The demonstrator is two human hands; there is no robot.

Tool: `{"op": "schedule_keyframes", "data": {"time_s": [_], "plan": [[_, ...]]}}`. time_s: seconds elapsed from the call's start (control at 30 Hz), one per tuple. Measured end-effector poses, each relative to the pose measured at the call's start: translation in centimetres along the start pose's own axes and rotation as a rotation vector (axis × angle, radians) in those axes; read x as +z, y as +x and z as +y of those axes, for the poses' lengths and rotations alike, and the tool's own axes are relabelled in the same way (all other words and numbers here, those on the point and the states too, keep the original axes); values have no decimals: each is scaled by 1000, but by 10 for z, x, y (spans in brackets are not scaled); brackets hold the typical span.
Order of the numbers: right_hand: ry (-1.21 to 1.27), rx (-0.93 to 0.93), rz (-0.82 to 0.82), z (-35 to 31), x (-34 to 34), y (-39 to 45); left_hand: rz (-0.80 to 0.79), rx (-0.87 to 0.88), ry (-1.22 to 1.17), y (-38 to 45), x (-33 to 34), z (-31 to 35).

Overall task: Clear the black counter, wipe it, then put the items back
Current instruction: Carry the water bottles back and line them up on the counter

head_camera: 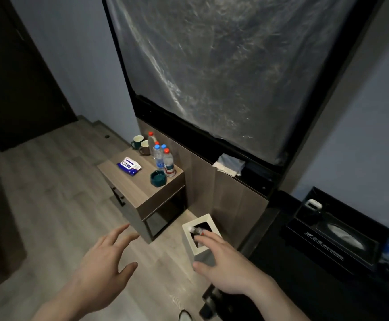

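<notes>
My right hand hovers with straight, spread fingers over a white square bin on the floor. A small clear bottle lies tilted inside the bin, just beyond my fingertips and not gripped. To the left, my left hand is held out open above the wood floor and holds nothing. The black counter runs along the right, bearing a black tissue box. A folded grey-white cloth lies on the black ledge under the plastic-covered screen.
A wooden side table at the centre carries several water bottles, two mugs, a green ashtray and a pack of wipes. A black tray stands behind the tissue box. A dark door is at far left.
</notes>
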State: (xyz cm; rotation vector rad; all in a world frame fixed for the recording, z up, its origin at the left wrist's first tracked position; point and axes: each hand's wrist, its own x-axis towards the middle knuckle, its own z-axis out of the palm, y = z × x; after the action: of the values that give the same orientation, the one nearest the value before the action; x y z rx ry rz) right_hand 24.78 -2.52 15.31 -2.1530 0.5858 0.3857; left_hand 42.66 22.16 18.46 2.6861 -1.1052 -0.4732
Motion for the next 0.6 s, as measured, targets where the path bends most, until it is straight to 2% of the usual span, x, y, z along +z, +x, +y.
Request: {"op": "schedule_keyframes", "data": {"time_s": [0.13, 0.37, 0.6], "plan": [[-65, -2, -13, -24, -13, 67, 14, -32, 12, 45, -23, -35], [-107, -78, -72, -102, -32, 159, 28, -126, -46, 94, -45, -108], [-125, -42, -71, -150, -27, 235, 17, -97, -77, 164, -67, -190]]}}
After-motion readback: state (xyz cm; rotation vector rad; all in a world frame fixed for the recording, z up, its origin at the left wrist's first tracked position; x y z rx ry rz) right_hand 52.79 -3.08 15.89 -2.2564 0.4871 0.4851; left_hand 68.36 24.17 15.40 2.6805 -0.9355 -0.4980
